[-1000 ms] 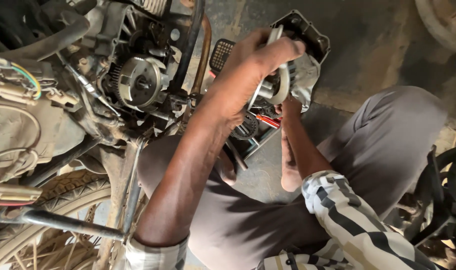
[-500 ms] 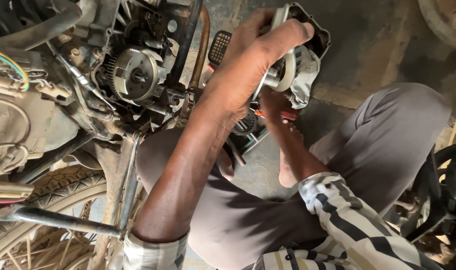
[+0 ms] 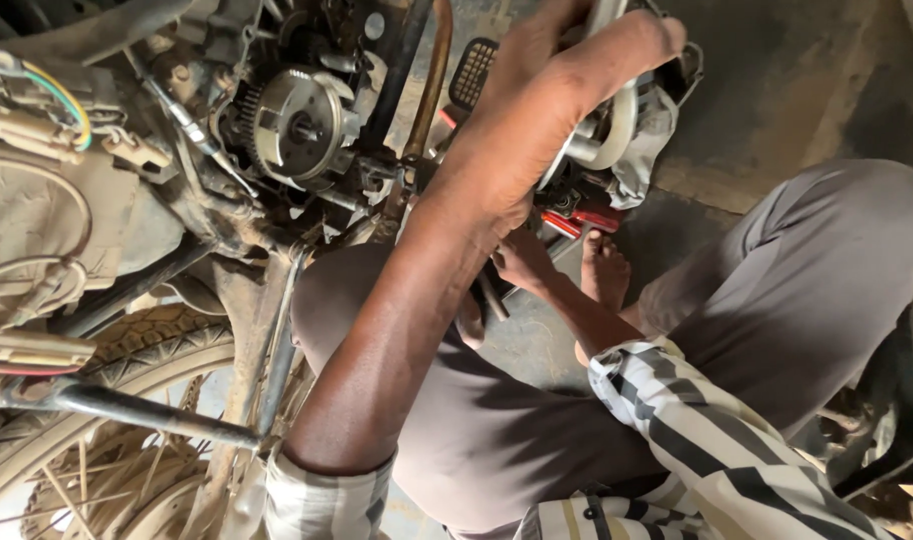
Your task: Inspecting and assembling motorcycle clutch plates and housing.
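Raised higher than a moment earlier, the left hand point(image 3: 567, 90) now reaches the upper edge of the view, its fingers clamped around a grey metal engine cover point(image 3: 627, 120) whose pale round rim shows beside the thumb, while the motorcycle engine has slid further toward the left edge. Below that forearm, the right hand point(image 3: 522, 258) reaches in low with its fingers curled; what it grips, if anything, cannot be told, as the left arm hides most of it. Just beside it lie a red-handled tool point(image 3: 582, 218) and the person's bare foot point(image 3: 605, 270) on the concrete floor point(image 3: 797, 90). A black ribbed footrest point(image 3: 474, 72) sits just left of the raised cover. Further left, the opened engine shows a toothed round clutch assembly point(image 3: 299, 125), with a copper-coloured pipe point(image 3: 432, 80) running down past it. Loose coloured wires point(image 3: 62, 95) hang near the upper left corner, and a spoked wheel with treaded tyre point(image 3: 107, 360) fills the lower left.
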